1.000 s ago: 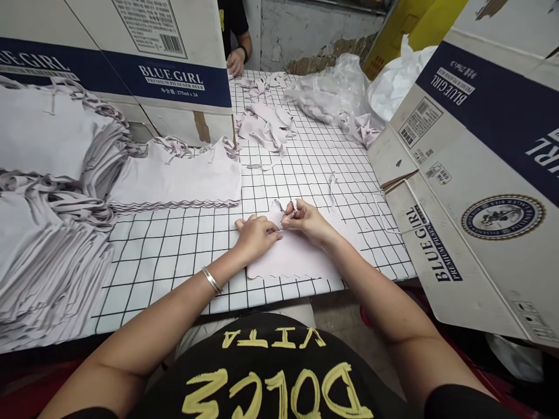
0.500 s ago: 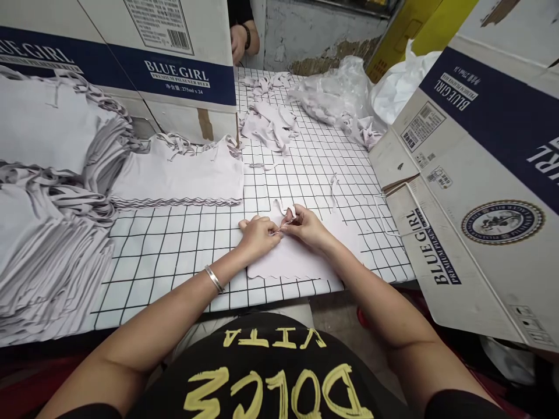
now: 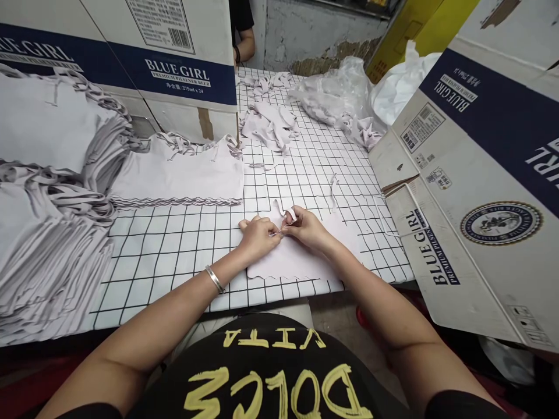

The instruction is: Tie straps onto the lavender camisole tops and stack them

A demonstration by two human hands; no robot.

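Barely moved: both hands, left (image 3: 257, 235) and right (image 3: 308, 228), still pinch the strap (image 3: 290, 216) of the left-right garment (image 3: 297, 259).

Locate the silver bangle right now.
In the head view the silver bangle sits on the left wrist, low and left of centre, over the grid-patterned table, just behind the left hand that presses the pale fabric piece.

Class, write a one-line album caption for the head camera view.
Left hand and right hand pinch a strap on a pale garment on the gridded table.
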